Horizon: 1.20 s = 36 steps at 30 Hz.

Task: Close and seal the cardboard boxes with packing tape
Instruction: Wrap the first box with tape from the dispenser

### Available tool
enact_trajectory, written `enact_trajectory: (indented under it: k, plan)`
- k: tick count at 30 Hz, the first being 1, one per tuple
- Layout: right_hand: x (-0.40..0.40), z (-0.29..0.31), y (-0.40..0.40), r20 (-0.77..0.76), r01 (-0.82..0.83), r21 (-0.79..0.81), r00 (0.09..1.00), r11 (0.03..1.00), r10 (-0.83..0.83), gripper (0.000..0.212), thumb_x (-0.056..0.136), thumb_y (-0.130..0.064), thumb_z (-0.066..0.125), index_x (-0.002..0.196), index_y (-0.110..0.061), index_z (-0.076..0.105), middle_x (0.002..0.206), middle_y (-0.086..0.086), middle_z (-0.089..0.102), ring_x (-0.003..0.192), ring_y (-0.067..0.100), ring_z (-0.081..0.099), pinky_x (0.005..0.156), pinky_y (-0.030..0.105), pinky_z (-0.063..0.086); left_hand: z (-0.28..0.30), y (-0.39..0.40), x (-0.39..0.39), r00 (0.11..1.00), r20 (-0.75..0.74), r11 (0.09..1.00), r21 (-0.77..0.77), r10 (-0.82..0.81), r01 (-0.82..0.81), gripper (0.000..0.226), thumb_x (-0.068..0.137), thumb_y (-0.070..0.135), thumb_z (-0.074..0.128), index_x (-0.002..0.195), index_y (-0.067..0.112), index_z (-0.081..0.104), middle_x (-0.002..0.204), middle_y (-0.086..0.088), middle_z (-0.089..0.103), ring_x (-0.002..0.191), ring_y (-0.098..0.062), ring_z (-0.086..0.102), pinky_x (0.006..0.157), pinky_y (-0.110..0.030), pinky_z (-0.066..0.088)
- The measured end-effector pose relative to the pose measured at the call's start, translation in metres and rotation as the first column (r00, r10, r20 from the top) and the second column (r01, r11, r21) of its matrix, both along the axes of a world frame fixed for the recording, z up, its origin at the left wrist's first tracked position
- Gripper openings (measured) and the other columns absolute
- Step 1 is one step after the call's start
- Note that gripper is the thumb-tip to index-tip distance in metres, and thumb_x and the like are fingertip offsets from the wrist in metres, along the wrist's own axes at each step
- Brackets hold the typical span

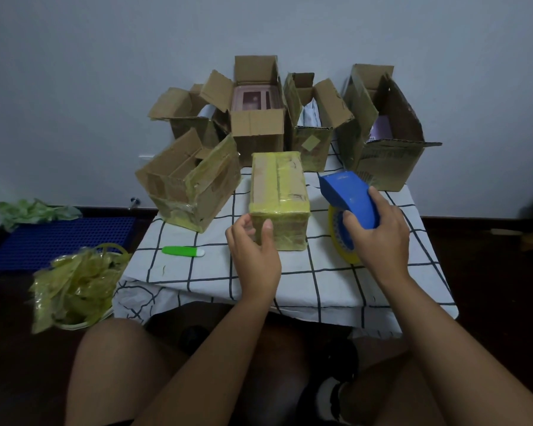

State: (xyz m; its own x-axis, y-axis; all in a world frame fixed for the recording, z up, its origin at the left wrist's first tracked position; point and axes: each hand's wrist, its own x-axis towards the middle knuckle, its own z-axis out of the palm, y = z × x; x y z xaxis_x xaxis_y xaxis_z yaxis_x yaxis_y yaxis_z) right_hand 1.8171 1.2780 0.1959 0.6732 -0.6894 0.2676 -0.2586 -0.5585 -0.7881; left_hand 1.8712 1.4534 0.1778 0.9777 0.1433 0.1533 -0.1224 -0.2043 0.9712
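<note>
Nearest, the left hand curls round the closed box's near end, probably steadying it on the checked tablecloth; the right hand grips the blue tape dispenser just beside, ready to seal.

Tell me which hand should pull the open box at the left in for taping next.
Left, probably. The left hand grips the near end of the taped box, right beside the open box. The right hand is occupied holding the blue tape dispenser on the far side.
</note>
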Motion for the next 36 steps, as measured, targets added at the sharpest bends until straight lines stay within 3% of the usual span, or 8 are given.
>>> enact_trajectory:
  k: [3, 9, 13, 18, 21, 28, 33, 36]
  plan:
    - [0.000, -0.001, 0.000, 0.004, -0.003, -0.002, 1.000, 1.000, 0.003, 0.066, 0.090, -0.041, 0.066, 0.149, -0.028, 0.041, 0.127, 0.004, 0.052, 0.101, 0.006, 0.038, 0.083, 0.027, 0.033, -0.002, 0.000, 0.008, 0.999, -0.022, 1.000, -0.011, 0.025, -0.025, 0.029, 0.099, 0.030, 0.056, 0.124, 0.015, 0.055, 0.115, 0.009, 0.048, 0.103, -0.003, 0.051, 0.087, -0.018, 0.041]
    - [0.000, -0.003, -0.002, 0.001, -0.005, 0.002, 1.000, 1.000, 0.005, 0.067, 0.090, -0.041, 0.065, 0.150, -0.029, 0.040, 0.125, 0.003, 0.051, 0.101, 0.007, 0.039, 0.083, 0.028, 0.034, -0.008, 0.007, 0.022, 0.986, 0.167, 0.995, 0.095, 0.007, -0.024, 0.012, 0.097, 0.013, 0.058, 0.088, 0.014, 0.066, 0.097, 0.006, 0.056, 0.084, 0.009, 0.053, 0.073, -0.011, 0.041]
    - [0.000, -0.002, -0.001, 0.003, -0.006, 0.004, 1.000, 1.000, 0.006, 0.066, 0.090, -0.041, 0.066, 0.150, -0.029, 0.040, 0.123, 0.002, 0.051, 0.100, 0.007, 0.040, 0.082, 0.028, 0.034, -0.010, 0.008, 0.028, 0.959, 0.280, 0.971, 0.239, -0.046, -0.024, 0.011, 0.097, 0.009, 0.056, 0.089, 0.008, 0.064, 0.098, 0.004, 0.054, 0.086, -0.003, 0.049, 0.074, -0.020, 0.043]
    - [-0.001, -0.001, 0.000, -0.001, 0.003, -0.004, 1.000, 1.000, -0.003, 0.066, 0.090, -0.040, 0.066, 0.149, -0.029, 0.040, 0.117, 0.000, 0.049, 0.097, 0.009, 0.040, 0.081, 0.028, 0.033, -0.009, 0.011, 0.027, 0.924, 0.339, 0.904, 0.427, -0.179, 0.018, 0.025, 0.097, 0.031, 0.057, 0.108, 0.008, 0.059, 0.111, -0.001, 0.054, 0.098, -0.017, 0.053, 0.076, -0.031, 0.045]
    - [-0.001, -0.001, 0.000, 0.003, 0.005, 0.005, 1.000, 1.000, -0.005, 0.066, 0.089, -0.040, 0.067, 0.149, -0.029, 0.041, 0.114, -0.004, 0.046, 0.098, 0.009, 0.040, 0.082, 0.027, 0.033, -0.006, 0.014, 0.033, 0.886, 0.425, 0.833, 0.546, -0.186, -0.087, 0.018, 0.094, 0.024, 0.064, 0.097, 0.006, 0.058, 0.099, -0.007, 0.057, 0.087, -0.025, 0.054, 0.071, -0.036, 0.043]
    - [0.000, -0.001, 0.000, -0.003, 0.010, 0.012, 1.000, 1.000, -0.010, 0.066, 0.089, -0.041, 0.066, 0.149, -0.030, 0.041, 0.112, -0.004, 0.045, 0.097, 0.009, 0.041, 0.081, 0.027, 0.033, -0.009, 0.017, 0.043, 0.950, 0.288, 0.906, 0.423, -0.123, -0.011, 0.022, 0.093, 0.011, 0.063, 0.074, 0.009, 0.052, 0.083, 0.003, 0.048, 0.074, -0.017, 0.045, 0.061, -0.026, 0.025]
    - [0.000, -0.002, -0.001, -0.009, 0.009, 0.012, 1.000, 1.000, -0.009, 0.066, 0.089, -0.042, 0.066, 0.149, -0.031, 0.040, 0.112, -0.003, 0.046, 0.097, 0.010, 0.042, 0.081, 0.027, 0.033, -0.006, 0.024, 0.038, 0.952, 0.251, 0.911, 0.408, -0.174, 0.059, 0.012, 0.097, 0.019, 0.059, 0.096, 0.007, 0.059, 0.102, -0.003, 0.053, 0.089, -0.016, 0.051, 0.071, -0.029, 0.040]
    - [0.000, -0.002, -0.001, -0.008, 0.003, 0.006, 1.000, 1.000, -0.003, 0.067, 0.089, -0.043, 0.065, 0.149, -0.031, 0.039, 0.113, -0.002, 0.047, 0.096, 0.011, 0.043, 0.080, 0.028, 0.035, 0.003, 0.026, 0.039, 0.926, 0.291, 0.885, 0.458, -0.240, 0.085, 0.036, 0.094, 0.027, 0.063, 0.125, 0.010, 0.053, 0.129, -0.006, 0.046, 0.115, -0.020, 0.049, 0.086, -0.029, 0.042]
